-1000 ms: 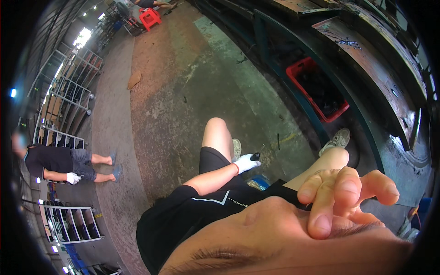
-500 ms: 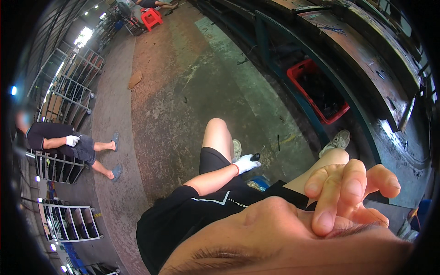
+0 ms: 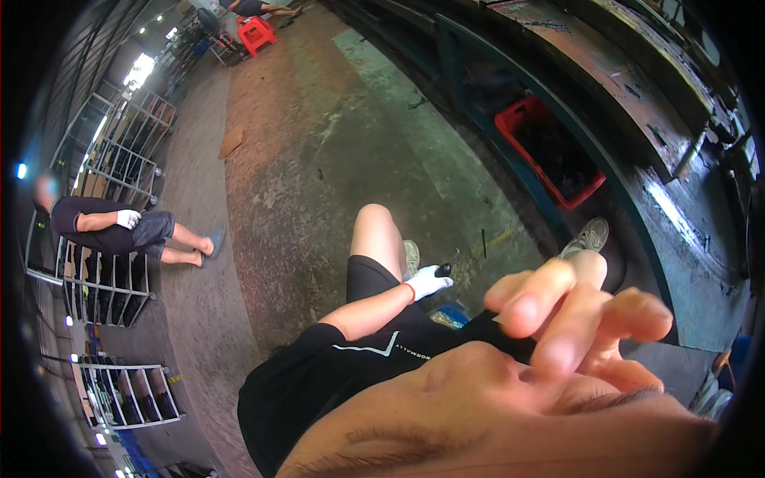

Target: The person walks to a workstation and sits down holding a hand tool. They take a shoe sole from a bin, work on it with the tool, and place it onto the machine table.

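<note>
My left hand (image 3: 426,283), in a white glove with a red cuff, rests over my lap near my left knee. Its fingers are closed round a short black handle (image 3: 445,271); what the rest of that object looks like is hidden. My right hand (image 3: 586,319) is bare and raised close to my face, with its fingers bent and apart. Nothing shows between them, and the fingertips are slightly blurred. Below the gloved hand lies a blue and clear plastic bundle (image 3: 450,315), partly covered by my clothing.
On the right is a dark workbench (image 3: 621,88) with a red crate (image 3: 590,195) of dark pieces under it. At the left a co-worker (image 3: 96,223) in a white glove stands by metal rack carts (image 3: 131,390). A red stool (image 3: 255,36) and cardboard piece (image 3: 231,143) are farther off.
My right hand has shifted a little left, its fingers lifting from around my eye. My left hand stays with the black handle. The co-worker has stepped, bringing the feet together.
</note>
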Available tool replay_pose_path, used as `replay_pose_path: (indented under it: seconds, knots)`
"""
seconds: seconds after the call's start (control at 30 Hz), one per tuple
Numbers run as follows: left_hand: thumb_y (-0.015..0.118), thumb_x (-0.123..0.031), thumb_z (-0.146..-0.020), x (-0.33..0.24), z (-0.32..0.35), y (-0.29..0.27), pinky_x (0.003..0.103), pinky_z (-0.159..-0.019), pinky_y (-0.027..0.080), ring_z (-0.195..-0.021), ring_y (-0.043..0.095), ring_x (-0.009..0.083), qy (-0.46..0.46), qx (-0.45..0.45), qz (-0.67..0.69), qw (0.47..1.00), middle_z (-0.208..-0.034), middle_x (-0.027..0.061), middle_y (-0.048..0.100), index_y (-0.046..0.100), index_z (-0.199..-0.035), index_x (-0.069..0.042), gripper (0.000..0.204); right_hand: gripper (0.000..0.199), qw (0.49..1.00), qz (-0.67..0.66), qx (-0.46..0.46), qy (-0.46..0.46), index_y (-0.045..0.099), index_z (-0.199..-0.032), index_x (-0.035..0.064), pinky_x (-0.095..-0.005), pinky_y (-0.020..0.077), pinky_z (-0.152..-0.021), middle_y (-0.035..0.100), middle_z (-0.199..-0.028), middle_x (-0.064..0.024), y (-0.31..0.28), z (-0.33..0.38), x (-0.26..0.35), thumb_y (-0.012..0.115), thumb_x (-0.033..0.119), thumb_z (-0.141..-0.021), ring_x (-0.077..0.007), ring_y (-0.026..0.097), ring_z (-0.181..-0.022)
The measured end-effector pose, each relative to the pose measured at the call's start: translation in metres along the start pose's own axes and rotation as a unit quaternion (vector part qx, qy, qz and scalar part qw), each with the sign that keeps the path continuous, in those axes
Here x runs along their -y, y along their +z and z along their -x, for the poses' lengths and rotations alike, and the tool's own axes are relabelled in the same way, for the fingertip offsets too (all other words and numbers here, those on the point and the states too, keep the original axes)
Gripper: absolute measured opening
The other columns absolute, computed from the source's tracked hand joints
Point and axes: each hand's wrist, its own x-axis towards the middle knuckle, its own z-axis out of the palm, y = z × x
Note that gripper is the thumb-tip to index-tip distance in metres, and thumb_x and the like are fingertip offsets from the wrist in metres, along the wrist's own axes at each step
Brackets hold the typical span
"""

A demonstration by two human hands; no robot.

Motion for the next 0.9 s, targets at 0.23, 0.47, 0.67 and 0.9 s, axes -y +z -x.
replay_pose_path:
  seconds: [0.23, 0.47, 0.67, 0.9]
  knots:
    - [0.067, -0.037, -0.079, 0.013, 0.004, 0.012, 0.032, -0.055, 0.04, -0.063, 0.049, 0.0137, -0.013, 0.023, 0.05, 0.998, -0.069, 0.002, 0.055, 0.055, -0.08, -0.006, 0.033, 0.057, 0.989, 0.063, -0.134, 0.022, 0.035, -0.142, 0.0263, -0.0497, 0.0394, -0.095, 0.064, -0.103, -0.0102, 0.052, 0.016, 0.018, 0.037, 0.055, -0.093, -0.0315, 0.054, -0.109]
    - [0.068, -0.038, -0.078, 0.011, 0.027, 0.017, 0.035, -0.062, 0.043, -0.066, 0.055, 0.0194, -0.027, 0.022, 0.041, 0.999, -0.07, 0.0076, 0.059, 0.059, -0.081, -0.003, 0.036, 0.057, 0.999, 0.031, -0.012, -0.029, 0.033, -0.143, 0.0284, -0.0497, 0.0392, -0.096, 0.064, -0.105, -0.0117, 0.03, 0.033, 0.01, 0.037, 0.056, -0.093, -0.0309, 0.054, -0.11]
    - [0.068, -0.038, -0.078, 0.017, 0.033, 0.024, 0.035, -0.063, 0.043, -0.068, 0.055, 0.0191, -0.015, 0.016, 0.036, 0.999, -0.073, 0.0081, 0.06, 0.058, -0.083, -0.004, 0.036, 0.058, 0.998, 0.041, 0.044, -0.01, 0.03, -0.144, 0.0307, -0.0494, 0.0391, -0.097, 0.065, -0.107, -0.0132, 0.038, 0.037, 0.031, 0.037, 0.057, -0.092, -0.0299, 0.054, -0.112]
    - [0.068, -0.038, -0.077, 0.02, 0.025, 0.03, 0.035, -0.063, 0.043, -0.069, 0.054, 0.0193, -0.009, 0.029, 0.02, 0.999, -0.073, 0.0087, 0.06, 0.059, -0.083, -0.004, 0.036, 0.059, 0.995, 0.053, 0.09, 0.005, 0.025, -0.146, 0.0292, -0.0437, 0.0433, -0.091, 0.068, -0.101, -0.0104, 0.025, 0.031, 0.026, 0.033, 0.056, -0.094, -0.0263, 0.056, -0.109]
